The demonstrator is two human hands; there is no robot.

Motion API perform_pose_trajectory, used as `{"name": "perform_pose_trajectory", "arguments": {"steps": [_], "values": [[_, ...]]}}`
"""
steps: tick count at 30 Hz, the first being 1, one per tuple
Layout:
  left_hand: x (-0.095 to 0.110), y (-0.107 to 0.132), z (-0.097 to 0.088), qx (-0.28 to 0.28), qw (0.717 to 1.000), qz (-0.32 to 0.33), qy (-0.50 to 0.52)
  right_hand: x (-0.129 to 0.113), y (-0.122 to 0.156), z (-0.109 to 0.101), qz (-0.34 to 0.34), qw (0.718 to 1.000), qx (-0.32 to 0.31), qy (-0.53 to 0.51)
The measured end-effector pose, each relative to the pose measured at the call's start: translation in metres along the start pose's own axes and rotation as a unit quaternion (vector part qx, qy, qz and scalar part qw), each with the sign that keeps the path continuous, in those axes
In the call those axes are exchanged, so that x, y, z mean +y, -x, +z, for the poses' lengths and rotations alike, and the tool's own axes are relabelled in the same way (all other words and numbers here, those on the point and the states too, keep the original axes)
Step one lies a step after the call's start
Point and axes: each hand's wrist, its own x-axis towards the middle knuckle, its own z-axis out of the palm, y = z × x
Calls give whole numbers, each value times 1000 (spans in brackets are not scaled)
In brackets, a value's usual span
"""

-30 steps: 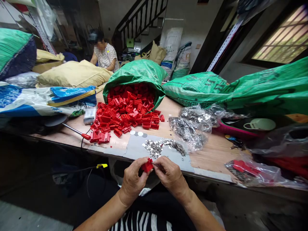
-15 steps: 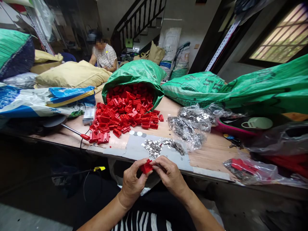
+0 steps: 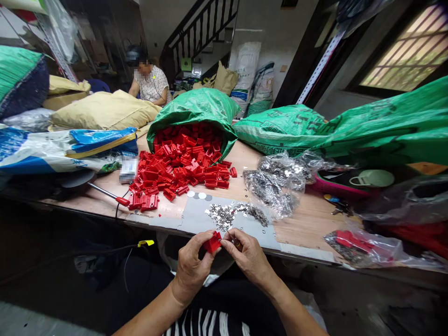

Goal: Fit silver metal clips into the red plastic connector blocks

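Observation:
My left hand [image 3: 194, 259] is closed, pinching a small red plastic housing [image 3: 213, 242] between thumb and fingers just off the table's front edge. Beside it, my right hand [image 3: 250, 256] is closed around a small thin tool [image 3: 238, 244] with a brownish-yellow handle; its exact kind is unclear. The fingertips of that hand are close to the open side of the housing. Behind my hands, small silvery metal pieces [image 3: 224, 215] lie scattered on a grey sheet [image 3: 194, 212]. Farther back, a heap of similar red housings [image 3: 175, 168] spills from a green woven sack [image 3: 199, 105].
Clear bags of metal pieces [image 3: 271, 191] lie right of the sheet. A metal rod with a red end [image 3: 122, 201] sticks out at left. Full sacks [image 3: 108, 109] line the back of the table [image 3: 304, 224]. Another person [image 3: 152, 84] sits behind them.
My right hand has shifted slightly right, away from the red housing, and its fingers have turned so the tool's handle now shows. My left hand has barely moved.

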Motion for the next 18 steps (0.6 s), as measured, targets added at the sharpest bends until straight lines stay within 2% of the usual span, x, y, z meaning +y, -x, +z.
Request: {"name": "perform_pose_trajectory", "arguments": {"steps": [4, 12, 18], "values": [[-2, 0, 1, 10, 1000, 23, -18, -4, 1, 2, -7, 999, 13, 33], [-5, 3, 4, 15, 998, 37, -43, -1, -2, 12, 79, 996, 28, -19], [-6, 4, 3, 11, 997, 43, -62, -2, -2, 15, 91, 995, 43, -10]]}}
